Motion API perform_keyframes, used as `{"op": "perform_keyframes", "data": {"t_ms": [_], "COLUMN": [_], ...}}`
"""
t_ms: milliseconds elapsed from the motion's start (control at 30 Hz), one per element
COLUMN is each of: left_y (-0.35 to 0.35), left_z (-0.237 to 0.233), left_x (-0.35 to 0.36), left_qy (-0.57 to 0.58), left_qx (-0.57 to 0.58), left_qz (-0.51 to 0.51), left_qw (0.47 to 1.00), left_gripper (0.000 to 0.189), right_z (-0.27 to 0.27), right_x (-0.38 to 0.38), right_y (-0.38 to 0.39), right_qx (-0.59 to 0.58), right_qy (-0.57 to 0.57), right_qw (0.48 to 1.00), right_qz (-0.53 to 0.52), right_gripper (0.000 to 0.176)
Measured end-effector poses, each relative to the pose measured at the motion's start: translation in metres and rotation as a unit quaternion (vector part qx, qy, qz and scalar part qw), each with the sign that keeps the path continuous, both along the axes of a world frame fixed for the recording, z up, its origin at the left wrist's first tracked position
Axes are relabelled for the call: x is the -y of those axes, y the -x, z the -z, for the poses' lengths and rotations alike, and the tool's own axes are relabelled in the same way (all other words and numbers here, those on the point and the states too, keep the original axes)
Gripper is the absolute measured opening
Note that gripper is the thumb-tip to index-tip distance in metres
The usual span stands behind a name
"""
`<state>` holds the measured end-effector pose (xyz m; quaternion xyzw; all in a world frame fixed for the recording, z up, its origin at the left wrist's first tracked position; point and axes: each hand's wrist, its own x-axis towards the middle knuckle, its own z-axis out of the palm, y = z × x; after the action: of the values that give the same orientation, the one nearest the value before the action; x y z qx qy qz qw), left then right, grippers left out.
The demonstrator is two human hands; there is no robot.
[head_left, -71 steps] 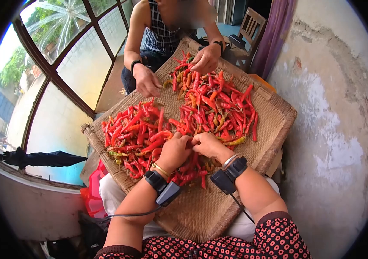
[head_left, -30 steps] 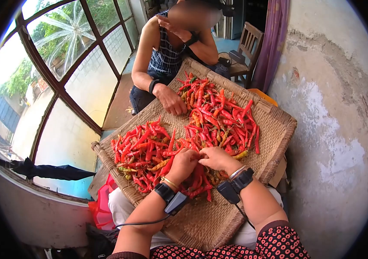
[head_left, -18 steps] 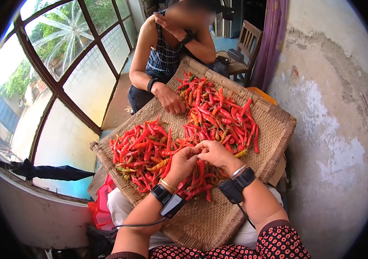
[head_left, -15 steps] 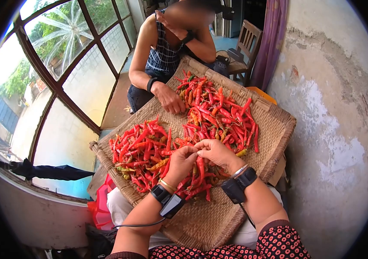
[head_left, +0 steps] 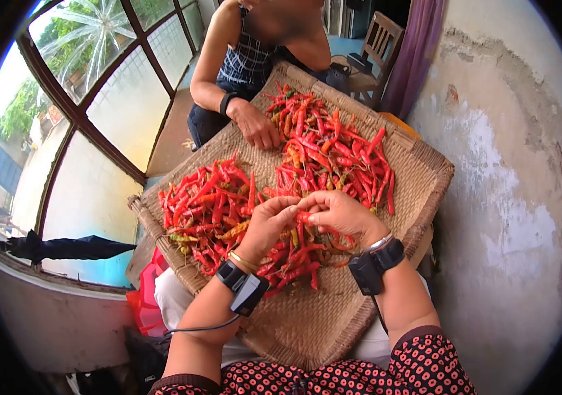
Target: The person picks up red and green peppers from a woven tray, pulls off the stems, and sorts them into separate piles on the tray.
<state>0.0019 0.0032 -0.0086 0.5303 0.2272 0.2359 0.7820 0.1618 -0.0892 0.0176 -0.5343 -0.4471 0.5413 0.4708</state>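
A woven tray (head_left: 307,322) lies across my lap, bearing red chili peppers in two heaps, one at the left (head_left: 208,197) and one farther back at the right (head_left: 340,151). Over the near part of the heaps, my left hand (head_left: 269,227) pinches at a red pepper (head_left: 303,216). Thumb and fingers of my right hand (head_left: 339,214) close on the same pepper from the other side, and the fingertips of both hands nearly meet. Some yellow and orange peppers (head_left: 233,230) are mixed in among the red ones.
Across the tray sits another person, whose hand (head_left: 256,126) rests at the far heap's left edge. A folded black umbrella (head_left: 80,247) and window frames are at left. Behind are a wooden chair (head_left: 381,46) and purple curtain (head_left: 419,56); a worn wall (head_left: 491,164) stands right.
The view has shifted, so the tray and the person opposite appear higher. Both my hands have risen slightly, and a red pepper now shows between my fingertips.
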Motion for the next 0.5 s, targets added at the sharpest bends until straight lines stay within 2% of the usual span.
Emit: {"op": "perform_keyframes", "data": {"t_ms": [133, 200, 233, 300, 333, 367, 400, 433, 467, 500], "left_y": [0.006, 0.009, 0.007, 0.004, 0.006, 0.008, 0.008, 0.009, 0.009, 0.007], "left_z": [-0.013, -0.013, -0.009, 0.011, 0.018, 0.027, 0.027, 0.028, 0.028, 0.026], "left_x": [-0.003, -0.008, -0.009, -0.015, -0.021, -0.026, -0.029, -0.030, -0.026, -0.021], "left_qy": [-0.015, -0.028, -0.027, -0.156, -0.214, -0.213, -0.308, -0.399, -0.407, -0.406], "left_qx": [-0.033, -0.104, -0.104, -0.093, -0.114, -0.115, -0.145, -0.172, -0.208, -0.208], "left_qz": [0.046, 0.108, 0.108, -0.083, -0.101, -0.101, -0.091, -0.080, -0.059, -0.059], "left_qw": [0.998, 0.988, 0.988, 0.980, 0.965, 0.965, 0.936, 0.897, 0.888, 0.888], "left_gripper": [0.016, 0.017, 0.017, 0.021, 0.026, 0.026, 0.028, 0.030, 0.034, 0.034], "right_z": [-0.012, -0.016, -0.021, -0.028, -0.026, -0.022, -0.017, -0.012, -0.005, 0.003], "right_x": [0.006, 0.007, 0.008, 0.007, 0.006, 0.002, -0.001, -0.004, -0.007, -0.011], "right_y": [-0.007, -0.010, -0.011, -0.016, -0.023, -0.025, -0.027, -0.029, -0.031, -0.033], "right_qx": [-0.017, 0.021, 0.020, 0.188, 0.186, 0.185, 0.052, -0.084, -0.084, 0.049], "right_qy": [0.032, 0.057, 0.058, 0.071, 0.081, 0.082, -0.034, -0.148, -0.147, -0.160], "right_qw": [0.999, 0.998, 0.998, 0.980, 0.979, 0.979, 0.991, 0.965, 0.965, 0.954], "right_qz": [0.003, -0.015, -0.015, 0.016, 0.029, 0.029, 0.117, 0.199, 0.198, 0.250], "right_gripper": [0.018, 0.016, 0.016, 0.014, 0.022, 0.022, 0.029, 0.037, 0.037, 0.042]}}
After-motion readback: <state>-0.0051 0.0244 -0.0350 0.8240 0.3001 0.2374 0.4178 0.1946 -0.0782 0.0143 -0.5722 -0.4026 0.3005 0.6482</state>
